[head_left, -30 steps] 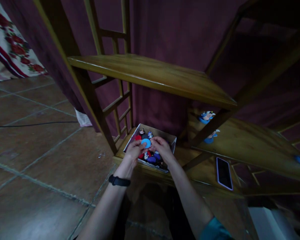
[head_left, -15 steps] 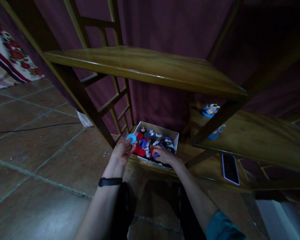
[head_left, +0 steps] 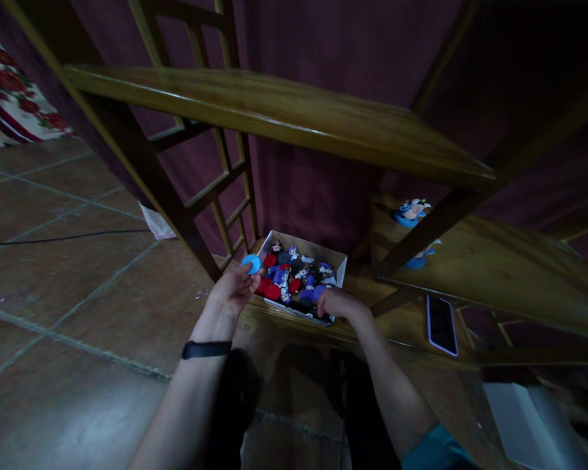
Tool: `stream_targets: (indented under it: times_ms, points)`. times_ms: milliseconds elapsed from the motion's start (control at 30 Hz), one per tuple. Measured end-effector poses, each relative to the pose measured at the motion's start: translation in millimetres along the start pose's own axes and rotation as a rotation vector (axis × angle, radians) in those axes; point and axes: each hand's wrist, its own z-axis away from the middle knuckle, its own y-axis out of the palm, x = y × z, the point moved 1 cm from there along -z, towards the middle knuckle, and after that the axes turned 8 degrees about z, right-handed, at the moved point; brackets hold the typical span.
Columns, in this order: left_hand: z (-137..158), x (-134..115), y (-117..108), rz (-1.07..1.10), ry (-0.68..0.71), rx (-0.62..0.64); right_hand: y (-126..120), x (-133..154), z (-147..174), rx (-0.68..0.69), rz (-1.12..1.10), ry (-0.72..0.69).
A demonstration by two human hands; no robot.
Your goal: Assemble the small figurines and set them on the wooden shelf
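A light-blue round disc (head_left: pixel 251 264) is pinched between the thumb and fingers of my left hand (head_left: pixel 232 287), just off the left side of a white cardboard box (head_left: pixel 343 269). Small figurines (head_left: pixel 280 277) with purple, white and black parts fill the box, mixed with red discs (head_left: pixel 273 291) and dark ones. My right hand (head_left: pixel 340 303) reaches over the box's front right corner, its fingers curled downward beside a purple disc (head_left: pixel 319 291). Whatever those fingertips may grip is hidden.
The box stands on the low wooden shelf, beneath a higher wooden board (head_left: pixel 284 117). Blue-based figurines (head_left: pixel 411 212) stand on a shelf to the right. A phone (head_left: pixel 441 325) lies right of the box. Lattice bars (head_left: pixel 220 189) rise at the left.
My right hand has drawn back from the middle of the box toward its front right corner, uncovering more pieces. My left hand still holds the blue disc. The view has shifted slightly.
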Motion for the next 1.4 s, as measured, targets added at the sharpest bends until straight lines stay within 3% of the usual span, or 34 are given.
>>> stream_targets:
  times_ms: [100,167,233,300,367,567,733,833,967,1100,1233,1400]
  points:
    - [1,1,2,0.015,-0.02,-0.026,-1,4,0,0.03,0.077,-0.057]
    - [0,2,3,0.015,-0.028,-0.031,-10,2,-4,-0.121,0.097,-0.084]
    - [-1,2,3,0.002,-0.034,-0.026,-19,-1,-8,-0.254,0.136,-0.018]
    - [-1,2,4,-0.008,-0.031,-0.024,-26,-4,-12,-0.305,0.17,0.051]
    - [-2,2,4,0.002,-0.023,-0.034,-27,-1,-15,-0.286,0.169,0.032]
    - [0,-1,5,0.045,-0.052,-0.04,-6,43,-34,-0.286,0.085,-0.203]
    - [0,-3,4,0.04,-0.057,-0.005,15,72,-49,-0.339,0.138,-0.281]
    - [0,-6,2,0.05,-0.069,-0.001,13,61,-50,-0.325,0.193,-0.159]
    - [-1,-11,-3,0.085,-0.079,0.009,-6,24,-44,-0.264,0.217,0.06]
    - [-1,-13,-6,0.12,-0.074,0.027,-20,4,-39,-0.344,0.22,0.149]
    - [-2,-11,-7,0.111,-0.075,0.031,-12,21,-49,-0.391,0.101,-0.022]
    - [-5,-9,-7,0.093,-0.071,0.017,17,51,-61,-0.339,0.117,-0.229]
